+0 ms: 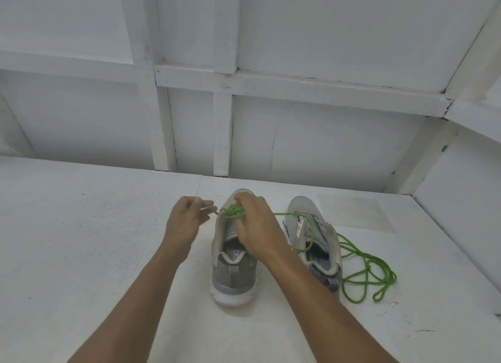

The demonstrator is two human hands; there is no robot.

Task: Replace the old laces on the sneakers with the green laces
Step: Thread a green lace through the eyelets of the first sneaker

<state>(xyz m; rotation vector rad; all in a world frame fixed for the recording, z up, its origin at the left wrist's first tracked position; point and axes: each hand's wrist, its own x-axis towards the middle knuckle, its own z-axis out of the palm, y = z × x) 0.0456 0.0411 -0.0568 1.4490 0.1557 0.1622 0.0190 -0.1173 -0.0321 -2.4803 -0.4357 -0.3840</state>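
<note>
Head view: left hand (184, 221) pinching green lace (233, 212), right hand (257, 232) gripping grey sneaker (233, 276), eyelets hidden; second sneaker (298, 207) beside

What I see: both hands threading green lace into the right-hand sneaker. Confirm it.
Not right. In the head view the left hand and right hand are threading green lace into the left-hand sneaker; the right-hand sneaker sits beside it.

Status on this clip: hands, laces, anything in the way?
Left hand pinches green lace end. Right hand curled over laced eyelets of left sneaker, hold unclear. Slack trails across right sneaker, coils on table. Nothing blocking.
</note>
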